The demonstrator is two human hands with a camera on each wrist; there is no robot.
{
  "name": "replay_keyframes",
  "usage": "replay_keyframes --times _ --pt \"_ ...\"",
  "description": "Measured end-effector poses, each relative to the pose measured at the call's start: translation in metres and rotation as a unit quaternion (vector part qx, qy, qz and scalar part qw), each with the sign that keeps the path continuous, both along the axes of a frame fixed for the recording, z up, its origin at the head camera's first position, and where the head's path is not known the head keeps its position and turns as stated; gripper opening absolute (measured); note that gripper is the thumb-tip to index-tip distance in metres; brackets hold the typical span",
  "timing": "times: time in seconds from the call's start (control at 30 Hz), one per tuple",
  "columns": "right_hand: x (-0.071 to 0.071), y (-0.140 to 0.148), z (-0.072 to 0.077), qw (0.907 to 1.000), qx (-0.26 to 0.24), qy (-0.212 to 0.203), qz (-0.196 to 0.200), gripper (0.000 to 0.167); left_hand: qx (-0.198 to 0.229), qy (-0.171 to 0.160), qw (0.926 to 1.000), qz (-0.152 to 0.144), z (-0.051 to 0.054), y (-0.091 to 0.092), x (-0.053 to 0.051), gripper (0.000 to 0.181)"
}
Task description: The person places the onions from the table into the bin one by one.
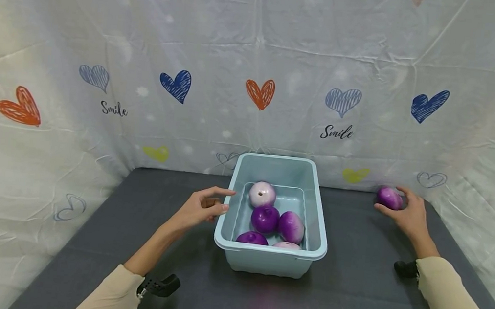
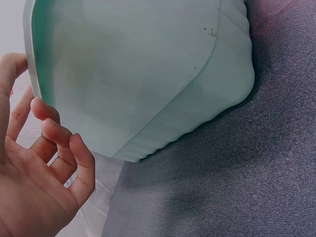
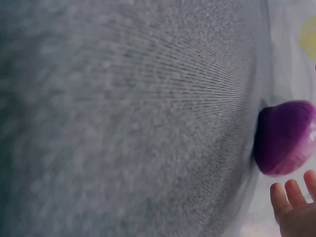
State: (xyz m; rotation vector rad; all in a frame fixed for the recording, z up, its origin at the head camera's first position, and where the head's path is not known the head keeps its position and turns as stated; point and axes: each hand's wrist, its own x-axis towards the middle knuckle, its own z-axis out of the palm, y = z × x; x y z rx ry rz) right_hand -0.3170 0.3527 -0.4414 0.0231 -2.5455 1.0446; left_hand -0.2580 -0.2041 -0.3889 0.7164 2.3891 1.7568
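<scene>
A pale blue-green plastic basin stands on the dark table. Inside it lie several purple onions, among them a dark one and a pale one. At the basin's left rim is my left hand, its index finger and thumb reaching the edge; the left wrist view shows the other fingers loosely bent beside the wall. Far right, another purple onion rests on the table. My right hand spreads thumb and index finger around it. In the right wrist view the visible fingers stand apart from the onion.
A dark grey cloth covers the table. Behind and beside it hangs a whitish curtain printed with hearts, close to the table's back edge and the lone onion. The basin's raised walls surround the onions in it.
</scene>
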Motion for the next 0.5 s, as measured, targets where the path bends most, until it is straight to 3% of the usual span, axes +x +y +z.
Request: replay_keyframes --times 0.33,0.5 --pt "-0.0082 0.0009 -0.007 0.9994 0.0 0.03 -0.017 0.067 -0.005 -0.005 1.0 0.005 0.0017 0.0006 0.0016 0.042" --pt "-0.0084 0.0004 -0.0074 0.9993 -0.005 0.024 -0.028 0.06 -0.003 -0.005 1.0 0.004 0.0023 0.0008 0.0011 0.042"
